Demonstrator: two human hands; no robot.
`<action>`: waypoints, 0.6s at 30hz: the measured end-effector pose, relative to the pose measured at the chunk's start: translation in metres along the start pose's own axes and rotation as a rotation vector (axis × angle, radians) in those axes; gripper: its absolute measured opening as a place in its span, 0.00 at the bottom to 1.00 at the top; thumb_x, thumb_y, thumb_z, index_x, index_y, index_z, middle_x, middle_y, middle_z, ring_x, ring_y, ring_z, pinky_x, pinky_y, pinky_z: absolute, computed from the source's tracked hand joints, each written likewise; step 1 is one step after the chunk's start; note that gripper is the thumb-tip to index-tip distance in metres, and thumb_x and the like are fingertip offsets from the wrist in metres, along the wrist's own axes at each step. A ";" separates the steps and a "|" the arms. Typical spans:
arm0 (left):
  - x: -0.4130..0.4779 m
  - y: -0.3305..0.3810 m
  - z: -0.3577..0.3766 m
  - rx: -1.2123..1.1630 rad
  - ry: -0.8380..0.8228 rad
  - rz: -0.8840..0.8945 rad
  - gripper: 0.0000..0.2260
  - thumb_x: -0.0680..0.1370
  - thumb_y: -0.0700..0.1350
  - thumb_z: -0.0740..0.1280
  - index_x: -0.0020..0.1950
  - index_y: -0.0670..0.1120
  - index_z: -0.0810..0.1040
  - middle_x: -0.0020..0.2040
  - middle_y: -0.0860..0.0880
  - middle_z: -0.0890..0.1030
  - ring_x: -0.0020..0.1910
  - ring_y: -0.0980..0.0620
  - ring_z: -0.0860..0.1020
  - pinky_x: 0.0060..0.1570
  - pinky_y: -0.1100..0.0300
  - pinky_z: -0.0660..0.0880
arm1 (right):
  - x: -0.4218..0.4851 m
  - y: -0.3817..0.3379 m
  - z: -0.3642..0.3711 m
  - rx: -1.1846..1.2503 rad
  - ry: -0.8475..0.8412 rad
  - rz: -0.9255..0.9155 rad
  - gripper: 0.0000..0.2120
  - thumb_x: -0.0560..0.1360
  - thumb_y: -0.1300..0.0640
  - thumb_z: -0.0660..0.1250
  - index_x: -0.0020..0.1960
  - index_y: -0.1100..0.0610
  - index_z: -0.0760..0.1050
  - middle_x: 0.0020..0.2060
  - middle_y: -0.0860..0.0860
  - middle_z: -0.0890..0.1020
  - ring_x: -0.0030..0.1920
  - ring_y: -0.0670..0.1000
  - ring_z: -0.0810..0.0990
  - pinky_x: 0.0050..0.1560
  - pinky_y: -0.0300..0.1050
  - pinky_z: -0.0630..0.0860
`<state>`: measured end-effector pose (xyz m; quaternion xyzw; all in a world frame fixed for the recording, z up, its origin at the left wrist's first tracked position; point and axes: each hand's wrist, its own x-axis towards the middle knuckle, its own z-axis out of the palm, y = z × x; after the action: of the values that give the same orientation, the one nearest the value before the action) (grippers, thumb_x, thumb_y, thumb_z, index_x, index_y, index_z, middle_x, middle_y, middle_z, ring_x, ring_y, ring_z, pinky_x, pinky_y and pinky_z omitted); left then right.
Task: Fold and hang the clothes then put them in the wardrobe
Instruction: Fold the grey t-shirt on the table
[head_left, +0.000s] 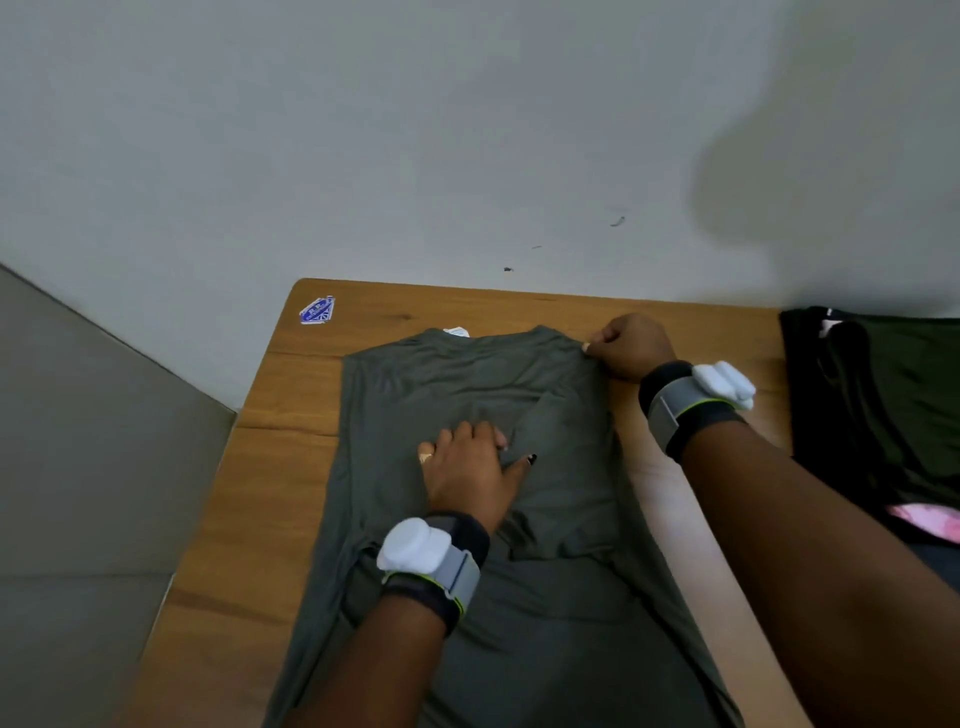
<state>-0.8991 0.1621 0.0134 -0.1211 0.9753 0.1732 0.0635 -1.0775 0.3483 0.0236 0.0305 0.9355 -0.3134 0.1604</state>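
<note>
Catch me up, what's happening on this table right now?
A person is folding a grey-green shirt laid flat on a wooden table. The left hand presses flat on the middle of the shirt, over a folded-in sleeve. The right hand pinches the shirt's far right corner near the shoulder. A pile of dark clothes waits at the table's right end. The shirt is only partly folded; no hanger or wardrobe is in view.

Grey-green shirt on brown wood-grain table, blue-white sticker, black clothes pile
</note>
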 end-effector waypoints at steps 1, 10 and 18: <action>0.005 0.000 -0.003 -0.013 -0.024 0.003 0.14 0.74 0.64 0.64 0.49 0.55 0.75 0.50 0.54 0.77 0.54 0.50 0.73 0.55 0.52 0.62 | 0.002 0.000 -0.002 0.004 -0.009 -0.019 0.07 0.72 0.57 0.74 0.42 0.61 0.82 0.43 0.56 0.84 0.49 0.57 0.81 0.47 0.45 0.75; 0.026 0.004 -0.002 -0.127 -0.060 -0.025 0.19 0.74 0.62 0.67 0.59 0.54 0.72 0.54 0.53 0.77 0.56 0.50 0.75 0.56 0.53 0.68 | 0.017 0.010 -0.004 0.019 0.031 -0.040 0.11 0.75 0.57 0.69 0.40 0.64 0.81 0.41 0.56 0.83 0.47 0.56 0.81 0.45 0.44 0.74; 0.034 0.004 -0.003 -0.438 -0.079 0.161 0.06 0.80 0.49 0.64 0.48 0.47 0.71 0.39 0.51 0.76 0.42 0.45 0.75 0.42 0.50 0.73 | 0.018 -0.003 -0.006 -0.131 -0.089 -0.140 0.14 0.73 0.53 0.73 0.42 0.67 0.81 0.40 0.60 0.83 0.43 0.57 0.81 0.41 0.48 0.76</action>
<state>-0.9327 0.1572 0.0113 -0.0469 0.9178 0.3897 0.0597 -1.0968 0.3485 0.0245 -0.0597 0.9458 -0.2629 0.1813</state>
